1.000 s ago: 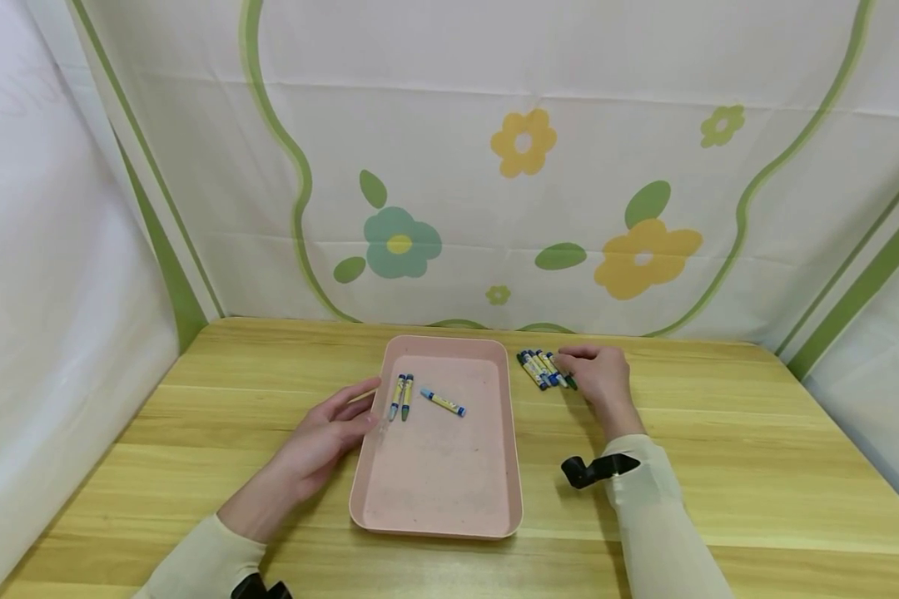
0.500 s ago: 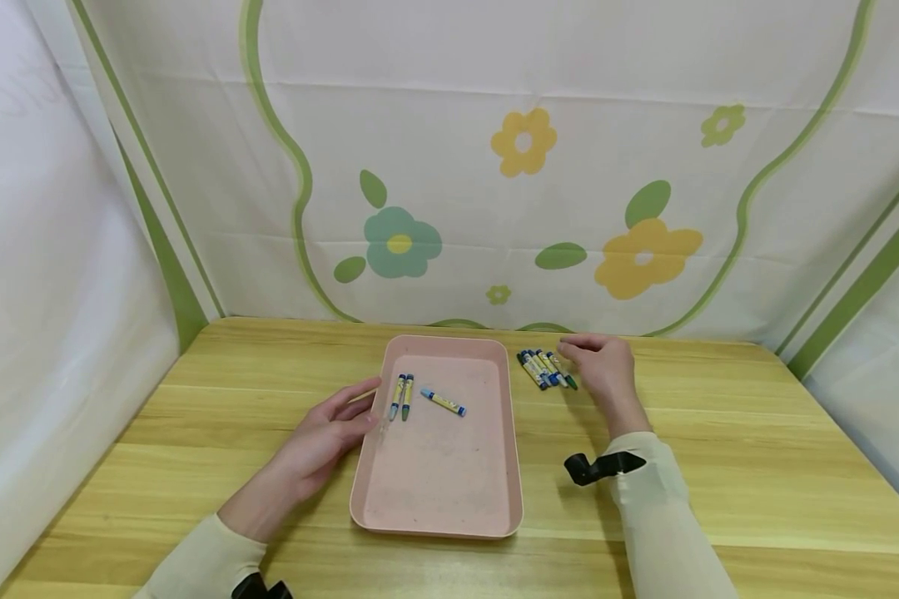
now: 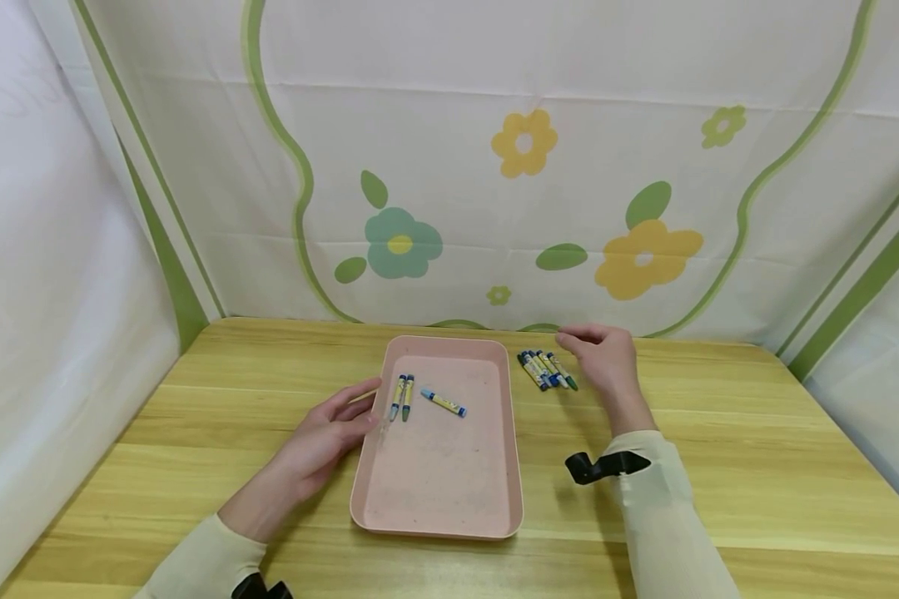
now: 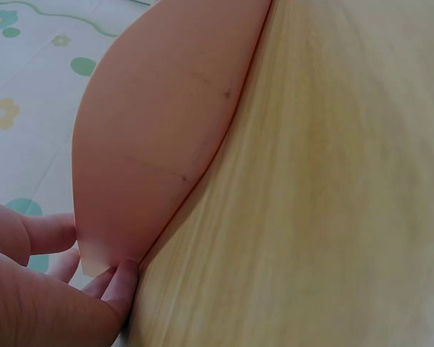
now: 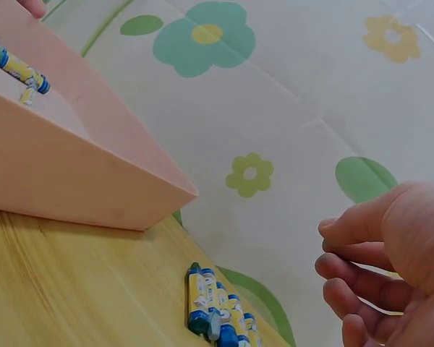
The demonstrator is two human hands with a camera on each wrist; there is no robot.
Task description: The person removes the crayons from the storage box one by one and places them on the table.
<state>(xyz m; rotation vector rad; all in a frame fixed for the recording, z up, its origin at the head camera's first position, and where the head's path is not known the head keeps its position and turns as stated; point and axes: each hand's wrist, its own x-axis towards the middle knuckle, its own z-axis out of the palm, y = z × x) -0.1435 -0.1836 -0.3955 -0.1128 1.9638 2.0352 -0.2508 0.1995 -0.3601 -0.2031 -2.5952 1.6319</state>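
Observation:
A pink tray (image 3: 440,474) lies on the table with three oil pastels in it. Two of them, a greyish one (image 3: 397,397) and a green one (image 3: 408,398), lie side by side near its left wall; a light-blue one (image 3: 444,403) lies slanted. My left hand (image 3: 322,433) touches the tray's left side with loosely bent fingers (image 4: 50,235). To the right of the tray several oil pastels (image 3: 543,369) lie in a slanted row, with a dark green one (image 3: 563,371) at the right end. Just above that end hovers my right hand (image 3: 605,362), fingers loosely curled around nothing.
The wooden table (image 3: 719,466) extends to both sides of the tray. Right behind its far edge hangs a white flowered cloth (image 3: 449,166). More white cloth (image 3: 60,291) closes off the left side, and the right side too.
My right hand has drawn up and slightly away from the dark green oil pastel at the row's right end, which now lies uncovered. My left hand and the tray stay put.

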